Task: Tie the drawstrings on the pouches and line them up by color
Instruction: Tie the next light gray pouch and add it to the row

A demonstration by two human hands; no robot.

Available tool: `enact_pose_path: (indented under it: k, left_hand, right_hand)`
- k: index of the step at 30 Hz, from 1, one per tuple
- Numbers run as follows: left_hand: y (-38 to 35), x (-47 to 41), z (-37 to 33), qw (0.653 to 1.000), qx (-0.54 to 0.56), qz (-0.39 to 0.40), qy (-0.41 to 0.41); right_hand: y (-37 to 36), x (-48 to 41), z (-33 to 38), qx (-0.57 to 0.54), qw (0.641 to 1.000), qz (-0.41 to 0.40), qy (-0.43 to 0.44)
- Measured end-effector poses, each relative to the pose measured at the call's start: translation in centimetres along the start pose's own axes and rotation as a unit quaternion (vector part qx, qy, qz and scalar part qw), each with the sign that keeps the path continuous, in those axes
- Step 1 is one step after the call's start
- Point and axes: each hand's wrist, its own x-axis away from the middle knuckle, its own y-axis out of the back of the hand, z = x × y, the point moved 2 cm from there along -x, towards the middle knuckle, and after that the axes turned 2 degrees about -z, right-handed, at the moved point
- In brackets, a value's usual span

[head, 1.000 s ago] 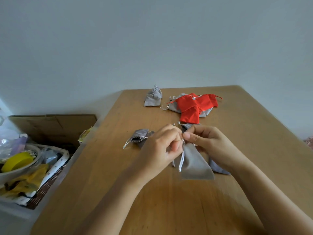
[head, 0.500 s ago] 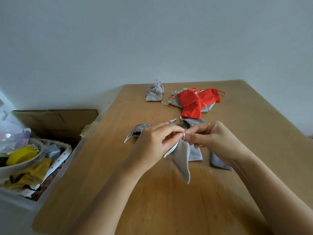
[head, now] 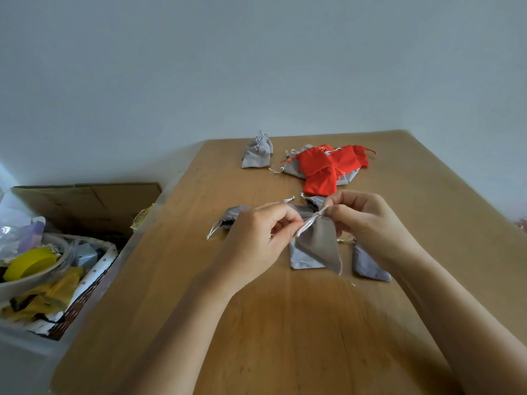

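Note:
A grey pouch (head: 320,245) hangs above the wooden table (head: 285,323) by its white drawstrings. My left hand (head: 256,238) pinches one drawstring end at the pouch's gathered neck. My right hand (head: 362,218) pinches the other end, and the strings cross between the two hands. Under it lie two flat grey pouches (head: 302,259), (head: 369,266). Another grey pouch (head: 232,216) lies open to the left, behind my left hand. Farther back is a pile of red pouches (head: 325,166) on grey ones, and a tied grey pouch (head: 256,152).
Left of the table stands a basket (head: 94,277) with a bowl, a yellow tape roll (head: 30,262) and yellow cloth. A cardboard box (head: 85,203) sits behind it. A plain wall runs along the table's far edge.
The pouch turned from hanging edge-on to facing me, and its neck is now gathered. My hands moved slightly apart, drawing the strings out between them.

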Motion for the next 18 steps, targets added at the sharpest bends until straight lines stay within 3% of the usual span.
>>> enact_pose_path:
  k: [7,10,13,18]
  left_hand:
    - [0.0,0.3,-0.7,0.989,0.126,0.052,0.056]
    - [-0.4,0.4,-0.8,0.982,0.158,0.059,0.082]
    - [-0.9,0.8,-1.1,0.971,0.199,0.075,0.106]
    - [-1.1,0.7,-1.0,0.955,0.263,0.051,0.125]
  right_hand:
    - [0.0,0.0,-0.1,0.125,0.991,-0.037,0.02]
    - [0.0,0.0,-0.3,-0.022,0.996,0.001,-0.089]
    - [-0.5,0.4,-0.2,-0.219,0.953,0.027,-0.21]
    - [-0.8,0.9,1.0,-0.251,0.944,0.087,-0.197]
